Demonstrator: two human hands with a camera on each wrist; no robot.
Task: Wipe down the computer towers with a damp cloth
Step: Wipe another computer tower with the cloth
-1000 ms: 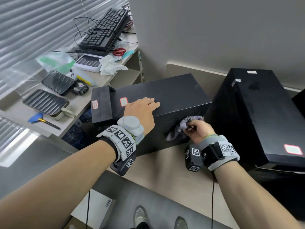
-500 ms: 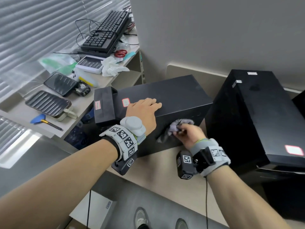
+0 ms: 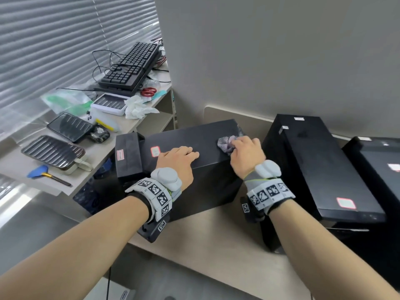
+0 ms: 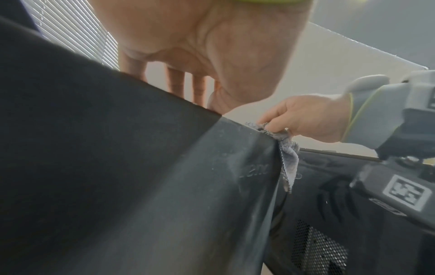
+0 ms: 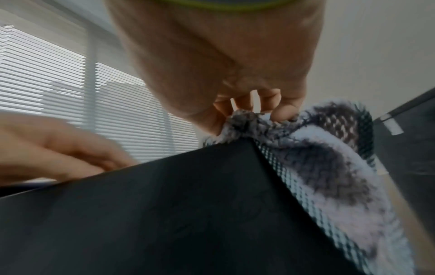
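Right hand (image 3: 245, 153) pinches the bunched grey cloth (image 3: 226, 144) on the top right corner of the lying tower (image 3: 194, 146); left hand (image 3: 176, 163) rests flat, fingers relaxed, bracing that top. Top wipe appears underway. Next likely calls for strokes leftward across the panel, then the 2 towers (image 3: 324, 161) standing right on the bench (image 3: 216, 239).

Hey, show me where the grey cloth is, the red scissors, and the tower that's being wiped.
grey cloth (image 3: 226, 144): head view, the bunched middle, held by the right hand (image 3: 246, 155).
red scissors (image 3: 149, 92): head view, the handle loops.
tower being wiped (image 3: 207, 146): head view, bare top panel between the hands.
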